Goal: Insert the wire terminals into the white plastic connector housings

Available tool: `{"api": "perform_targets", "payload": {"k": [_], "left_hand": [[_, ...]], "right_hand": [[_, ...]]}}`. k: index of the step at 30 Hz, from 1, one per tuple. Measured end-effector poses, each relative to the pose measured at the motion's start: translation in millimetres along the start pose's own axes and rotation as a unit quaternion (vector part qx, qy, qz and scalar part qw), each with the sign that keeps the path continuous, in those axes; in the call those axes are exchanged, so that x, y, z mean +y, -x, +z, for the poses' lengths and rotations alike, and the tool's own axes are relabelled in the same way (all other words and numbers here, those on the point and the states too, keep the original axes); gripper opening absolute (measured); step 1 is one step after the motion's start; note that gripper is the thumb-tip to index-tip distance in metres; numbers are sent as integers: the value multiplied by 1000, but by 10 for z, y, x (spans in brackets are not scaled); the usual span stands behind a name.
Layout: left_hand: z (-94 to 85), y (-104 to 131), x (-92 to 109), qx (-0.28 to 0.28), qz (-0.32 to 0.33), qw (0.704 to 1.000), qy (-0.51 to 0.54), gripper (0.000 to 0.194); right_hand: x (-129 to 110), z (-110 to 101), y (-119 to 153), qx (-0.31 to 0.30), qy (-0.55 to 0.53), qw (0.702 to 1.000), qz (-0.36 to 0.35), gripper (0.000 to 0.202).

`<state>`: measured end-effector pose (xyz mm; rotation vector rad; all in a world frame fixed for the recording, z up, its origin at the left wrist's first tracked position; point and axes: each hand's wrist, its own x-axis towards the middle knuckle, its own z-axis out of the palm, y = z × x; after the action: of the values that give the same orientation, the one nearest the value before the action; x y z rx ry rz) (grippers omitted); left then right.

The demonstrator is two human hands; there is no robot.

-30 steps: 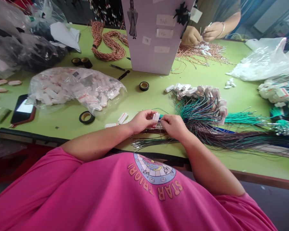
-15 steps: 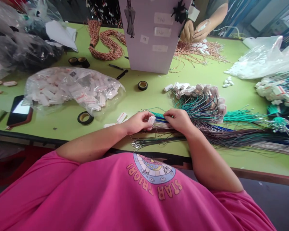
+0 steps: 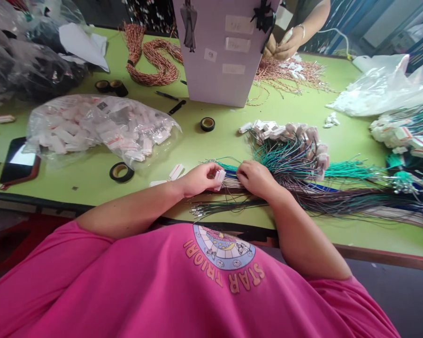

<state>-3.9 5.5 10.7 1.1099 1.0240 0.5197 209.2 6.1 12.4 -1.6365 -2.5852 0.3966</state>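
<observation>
White connector (image 3: 219,178): near the middle of the table's (image 3: 200,145) near edge, between my two hands but at the fingertips of the left, which is the nearer.
Left hand (image 3: 197,180): its thumb and fingers pinch the connector, the free side turned toward my right hand.
Right hand (image 3: 256,178): just right of the connector, a narrow gap between them; the fingers are curled together over the wires, and I cannot tell whether they pinch a single one.
Connector's long axis: seems to run from the near edge toward the far edge, leaning a little right at its far end, so roughly across the wires; my fingers cover part of it.
Green wires (image 3: 228,167): cross the gap between my hands, just beyond the connector.
Dark wires (image 3: 338,199): stretch from under my right hand toward the right edge.
Metal-tipped ends (image 3: 199,210): close to the near edge, on the near side of my left hand.
Wired connectors (image 3: 299,131): heaped beyond my right hand, toward the far edge.
Loose connectors (image 3: 176,172): just left of my left hand.
Clear bag (image 3: 66,126): full of similar connectors, toward the left edge.
Tape roll (image 3: 131,172): flat between that bag and the near edge.
</observation>
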Motion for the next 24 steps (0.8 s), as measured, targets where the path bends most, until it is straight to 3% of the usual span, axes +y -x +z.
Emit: {"api": "perform_targets", "payload": {"k": [5, 9, 12, 16, 22, 24], "left_hand": [[-5, 36, -31, -32, 15, 995, -89, 34], [-22, 50, -42, -42, 34, 989, -135, 33], [-22, 62, -25, -51, 29, 988, -144, 31], [-13, 65, -32, -61, 31, 987, -145, 32], [-15, 51, -84, -58, 33, 990, -123, 35], [-10, 56, -79, -57, 28, 992, -109, 35]], "right_hand": [[-58, 8, 1, -32, 11, 999, 2, 22], [-50, 12, 11, -12, 7, 1000, -21, 22], [-21, 3, 24, 23, -15, 999, -24, 18], [-12, -6, 28, 39, -49, 998, 27, 14], [2, 25, 11, 26, -77, 995, 51, 34], [8, 26, 19, 52, -97, 991, 73, 35]]}}
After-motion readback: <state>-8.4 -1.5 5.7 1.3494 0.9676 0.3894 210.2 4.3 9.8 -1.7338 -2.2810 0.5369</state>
